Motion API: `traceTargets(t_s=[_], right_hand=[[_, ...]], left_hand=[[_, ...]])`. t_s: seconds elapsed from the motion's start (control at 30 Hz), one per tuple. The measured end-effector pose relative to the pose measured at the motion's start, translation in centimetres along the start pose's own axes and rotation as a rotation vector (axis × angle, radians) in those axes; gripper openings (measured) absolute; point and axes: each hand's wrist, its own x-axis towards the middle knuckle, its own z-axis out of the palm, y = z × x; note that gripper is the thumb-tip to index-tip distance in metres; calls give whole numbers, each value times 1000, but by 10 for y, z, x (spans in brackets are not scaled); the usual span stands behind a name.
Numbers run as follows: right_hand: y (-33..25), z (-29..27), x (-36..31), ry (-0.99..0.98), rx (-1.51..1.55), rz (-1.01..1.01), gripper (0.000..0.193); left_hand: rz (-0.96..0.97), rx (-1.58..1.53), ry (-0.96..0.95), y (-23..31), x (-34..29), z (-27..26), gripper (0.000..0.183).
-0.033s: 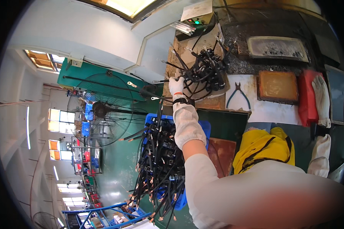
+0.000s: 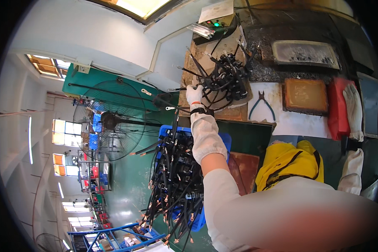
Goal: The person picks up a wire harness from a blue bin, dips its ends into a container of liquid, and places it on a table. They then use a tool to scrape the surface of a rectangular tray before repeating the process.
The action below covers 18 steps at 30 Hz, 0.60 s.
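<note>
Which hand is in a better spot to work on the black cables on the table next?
Probably the left hand: it is at the edge of the black cables, while the right hand is farther away, beside the red thing.

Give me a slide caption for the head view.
Gloved left hand at the black cables, gloved right hand at a red item, pliers lying between.

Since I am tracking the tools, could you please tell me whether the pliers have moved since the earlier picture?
No; the pliers lie in the same place on the white sheet, with no visible shift.
</note>
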Motion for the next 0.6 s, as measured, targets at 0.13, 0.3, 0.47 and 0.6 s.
traceTargets(t_s=[0.13,0.3,0.47,0.6], right_hand=[[10,8,15,-78,-9,2,45],[0,-11,3,57,-17,-13,46],[7,1,13,15,-28,-8,46],[2,-14,5,32,-44,-17,46]], left_hand=[[-70,-220,-92,-63,18,13,29],[-215,-482,-299,-41,2,23,27],[-234,-225,-314,-79,11,20,30],[-122,2,-372,-39,-7,16,35]])
